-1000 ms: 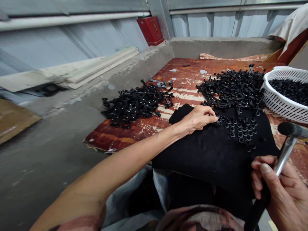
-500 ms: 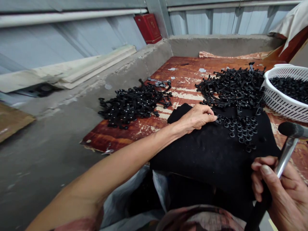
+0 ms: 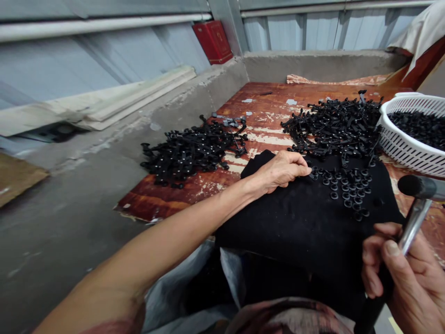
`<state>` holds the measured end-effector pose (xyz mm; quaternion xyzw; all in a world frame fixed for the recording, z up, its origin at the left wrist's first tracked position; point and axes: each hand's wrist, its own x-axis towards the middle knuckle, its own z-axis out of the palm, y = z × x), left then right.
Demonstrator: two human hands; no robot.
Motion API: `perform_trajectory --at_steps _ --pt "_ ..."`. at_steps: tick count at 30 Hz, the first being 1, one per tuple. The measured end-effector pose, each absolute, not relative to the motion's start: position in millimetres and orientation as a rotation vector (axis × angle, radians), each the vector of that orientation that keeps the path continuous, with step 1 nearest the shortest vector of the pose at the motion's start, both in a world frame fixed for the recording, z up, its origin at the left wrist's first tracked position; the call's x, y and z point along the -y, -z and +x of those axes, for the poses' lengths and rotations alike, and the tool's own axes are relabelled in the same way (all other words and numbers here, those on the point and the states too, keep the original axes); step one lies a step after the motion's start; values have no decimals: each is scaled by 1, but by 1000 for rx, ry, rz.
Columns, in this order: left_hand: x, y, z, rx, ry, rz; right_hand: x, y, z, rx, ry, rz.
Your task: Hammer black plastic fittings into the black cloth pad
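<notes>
My right hand (image 3: 399, 264) is closed around the handle of a hammer (image 3: 414, 222), whose dark round face points left above the table's right side. Over the black cloth (image 3: 278, 218), my left hand (image 3: 285, 170) pinches a small black part at its fingertips; the fingers hide most of it. Just right of those fingertips, several black ring-ended parts (image 3: 351, 188) lie grouped on the cloth. A large heap of black parts with knobbed ends (image 3: 337, 125) sits behind them. Another black heap (image 3: 191, 150) lies to the left of my hand.
A white slotted basket (image 3: 405, 146) full of small black pieces stands at the right. The worn red-brown table (image 3: 264, 118) meets a low concrete ledge (image 3: 222, 88). A red box (image 3: 212, 42) rests in the corner, with pale boards (image 3: 146, 99) along the left wall.
Both hands stay nearly in place. The fingers of my right hand have shifted slightly on the hammer handle, and the view has moved a little.
</notes>
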<state>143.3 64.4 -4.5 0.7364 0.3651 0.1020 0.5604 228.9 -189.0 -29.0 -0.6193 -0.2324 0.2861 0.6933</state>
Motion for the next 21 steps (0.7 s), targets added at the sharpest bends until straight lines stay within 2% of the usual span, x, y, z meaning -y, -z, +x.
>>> perform_trajectory --at_steps 21 --pt "-63 5 144 -867 -250 1753 187 27 225 416 -674 -1394"
